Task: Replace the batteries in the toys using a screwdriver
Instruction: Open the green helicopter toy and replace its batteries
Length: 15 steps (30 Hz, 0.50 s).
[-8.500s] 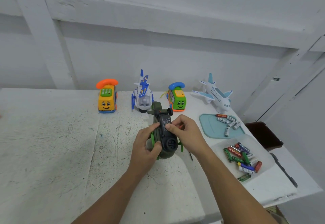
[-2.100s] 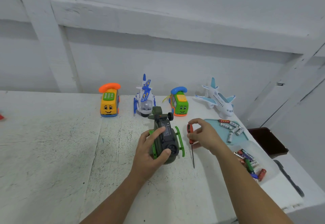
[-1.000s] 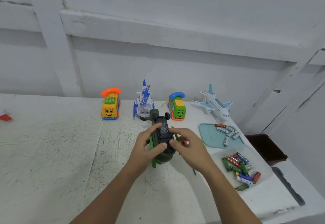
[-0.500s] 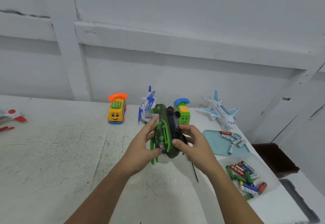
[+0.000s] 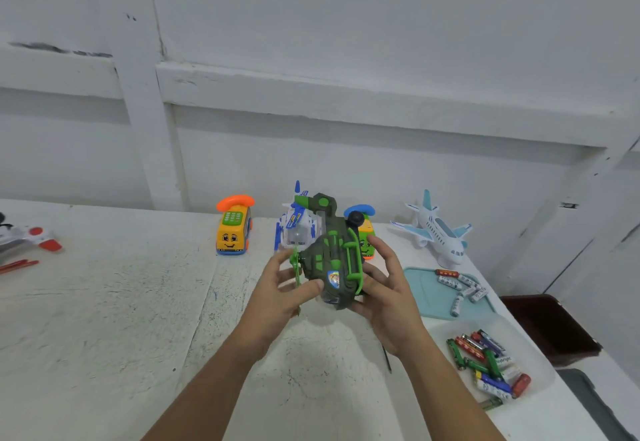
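A dark green toy helicopter (image 5: 330,260) with bright green trim is held in the air above the white table (image 5: 121,319), turned on its side with its tail pointing away. My left hand (image 5: 282,293) grips its left flank, thumb across the nose. My right hand (image 5: 388,290) cups and grips its right side. The screwdriver (image 5: 387,359) lies on the table under my right wrist; only its dark shaft tip shows.
Along the wall stand a yellow phone car (image 5: 232,229), a white-blue helicopter (image 5: 296,227), a green phone car (image 5: 366,240) and a white plane (image 5: 437,231). A teal tray (image 5: 420,297) and a clear tray (image 5: 531,347) hold several batteries. A red-white toy (image 5: 27,238) lies far left.
Both hands lifted the green helicopter off the table and rolled it from belly-up onto its side. The screwdriver, held 2 s ago, now lies on the table.
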Available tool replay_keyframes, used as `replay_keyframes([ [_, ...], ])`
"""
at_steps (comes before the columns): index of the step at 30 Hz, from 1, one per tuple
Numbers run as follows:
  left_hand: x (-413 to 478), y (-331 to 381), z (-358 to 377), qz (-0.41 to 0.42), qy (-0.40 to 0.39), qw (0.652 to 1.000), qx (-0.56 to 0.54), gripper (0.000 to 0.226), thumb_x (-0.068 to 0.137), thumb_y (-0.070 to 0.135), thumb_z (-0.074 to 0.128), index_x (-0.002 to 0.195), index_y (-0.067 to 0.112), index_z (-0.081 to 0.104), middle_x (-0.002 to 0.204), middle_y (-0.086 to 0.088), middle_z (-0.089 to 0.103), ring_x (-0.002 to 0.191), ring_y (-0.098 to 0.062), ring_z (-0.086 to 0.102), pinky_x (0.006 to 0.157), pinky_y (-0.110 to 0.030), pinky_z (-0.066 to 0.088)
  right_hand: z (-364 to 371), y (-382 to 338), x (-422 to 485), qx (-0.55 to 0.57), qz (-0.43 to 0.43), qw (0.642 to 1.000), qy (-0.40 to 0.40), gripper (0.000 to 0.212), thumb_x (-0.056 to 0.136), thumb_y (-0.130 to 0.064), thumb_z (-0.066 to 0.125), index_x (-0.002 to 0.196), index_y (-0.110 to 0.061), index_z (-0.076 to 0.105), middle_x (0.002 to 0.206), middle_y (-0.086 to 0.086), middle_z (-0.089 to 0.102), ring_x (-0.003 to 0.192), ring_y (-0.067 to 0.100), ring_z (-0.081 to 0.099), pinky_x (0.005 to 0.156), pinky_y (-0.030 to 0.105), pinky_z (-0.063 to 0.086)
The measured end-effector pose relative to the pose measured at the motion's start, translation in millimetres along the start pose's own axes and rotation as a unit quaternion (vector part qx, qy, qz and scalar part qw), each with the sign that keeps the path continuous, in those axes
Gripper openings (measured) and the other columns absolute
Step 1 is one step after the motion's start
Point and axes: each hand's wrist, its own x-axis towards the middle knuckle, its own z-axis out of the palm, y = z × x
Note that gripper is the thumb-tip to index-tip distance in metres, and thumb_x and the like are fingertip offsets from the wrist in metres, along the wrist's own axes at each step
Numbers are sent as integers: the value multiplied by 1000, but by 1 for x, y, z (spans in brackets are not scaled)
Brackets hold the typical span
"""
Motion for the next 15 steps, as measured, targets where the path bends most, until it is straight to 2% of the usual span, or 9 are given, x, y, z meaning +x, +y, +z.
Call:
replay_keyframes([
  [2,-1,0,2,-23,-20,998,-45,56,64,31,76,116,37,58,113,-1,70,106,-19,66,89,-46,55,4,-2,0,10,4,1000,-18,63,84,5,61,133,-34,54,120,19,65,102,33,66,89,60,52],
  [4,-1,-1,2,-28,-30,997,-66,56,68,25,77,120,31,58,107,-3,73,108,-25,66,88,-48,57,6,-4,0,13,12,999,-29,60,82,2,62,132,-29,56,118,17,67,103,31,67,91,60,51],
  [6,-2,-1,2,-22,-28,996,-84,54,73,18,78,122,29,56,106,-5,74,107,-30,67,88,-52,57,7,-5,2,-10,22,999,-33,53,86,5,56,126,-29,60,115,13,70,103,29,67,93,53,52],
  [9,-1,-3,1,-4,-10,995,-100,56,77,10,77,125,27,54,113,-9,71,104,-32,69,85,-52,58,10,-5,3,-88,18,995,-44,54,92,8,50,123,-34,60,117,5,70,106,24,67,93,42,53],
  [12,-1,-4,1,24,21,996,-88,49,84,0,71,124,24,54,114,-4,69,99,-25,70,77,-41,61,13,-6,6,-170,-27,984,-35,54,89,8,54,121,-35,65,117,-3,70,108,29,64,88,44,57],
  [15,-2,-6,0,37,46,995,-83,50,81,1,75,121,25,56,110,-1,69,90,-17,71,66,-29,60,13,-8,10,-192,-34,980,-40,64,83,18,46,120,-31,66,106,-2,74,98,25,68,76,31,58],
])
